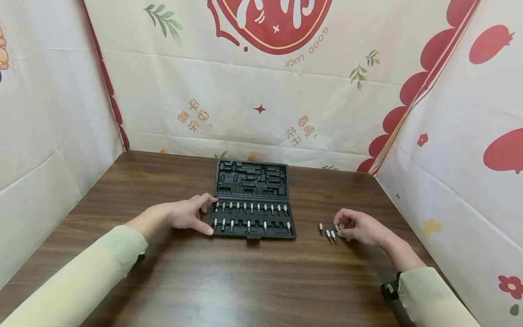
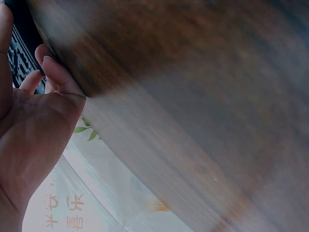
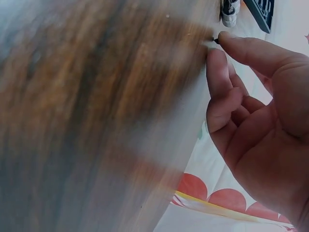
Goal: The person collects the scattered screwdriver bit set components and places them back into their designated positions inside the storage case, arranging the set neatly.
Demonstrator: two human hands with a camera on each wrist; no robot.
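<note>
A black socket case (image 1: 253, 236) lies unfolded on the table, with two rows of silver bit sockets (image 1: 251, 208) in its near half. My left hand (image 1: 189, 213) rests at the case's left side, thumb at the near corner and a fingertip by the hinge. To the right of the case, my right hand (image 1: 359, 226) pinches a bit socket (image 1: 337, 227) between thumb and forefinger. Only its dark tip (image 3: 216, 41) shows in the right wrist view. Beside those fingers lie several loose bit sockets (image 1: 328, 235) on the wood.
The case's lid (image 1: 252, 179) lies back with moulded hollows facing up. Several slots in the front row hold no socket. Brown wooden table (image 1: 245, 281) surrounds the case. Printed cloth (image 1: 245, 81) hangs behind the table and at both sides.
</note>
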